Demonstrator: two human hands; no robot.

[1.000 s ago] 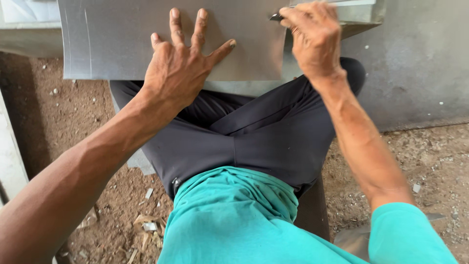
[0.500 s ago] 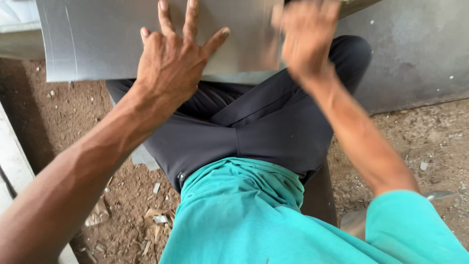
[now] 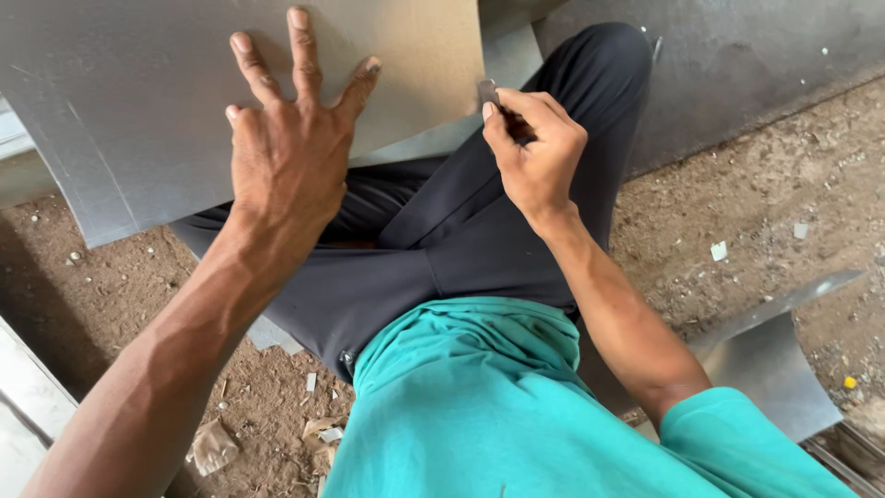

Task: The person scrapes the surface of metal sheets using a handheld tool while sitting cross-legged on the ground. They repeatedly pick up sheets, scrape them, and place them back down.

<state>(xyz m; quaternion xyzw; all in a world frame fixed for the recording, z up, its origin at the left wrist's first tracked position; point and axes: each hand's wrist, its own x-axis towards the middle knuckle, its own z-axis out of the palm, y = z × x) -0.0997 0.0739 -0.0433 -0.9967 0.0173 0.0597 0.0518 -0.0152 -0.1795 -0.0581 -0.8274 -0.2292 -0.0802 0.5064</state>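
Note:
A large grey metal sheet (image 3: 129, 101) lies across my lap and black trousers (image 3: 442, 240). My left hand (image 3: 286, 157) presses flat on the sheet with fingers spread. My right hand (image 3: 535, 148) is closed around a small dark tool (image 3: 489, 92) whose tip sits at the sheet's right edge. Most of the tool is hidden in my fist.
Bare dirt ground (image 3: 765, 212) with small scraps surrounds me. A bent piece of sheet metal (image 3: 774, 369) lies at the lower right. More grey sheet (image 3: 737, 55) stands at the upper right, and a pale board (image 3: 28, 406) runs along the lower left.
The view shifted so the sheet now fills the upper left. My right hand has come down from the sheet's top edge to its right edge beside my knee. The left hand stays pressed flat.

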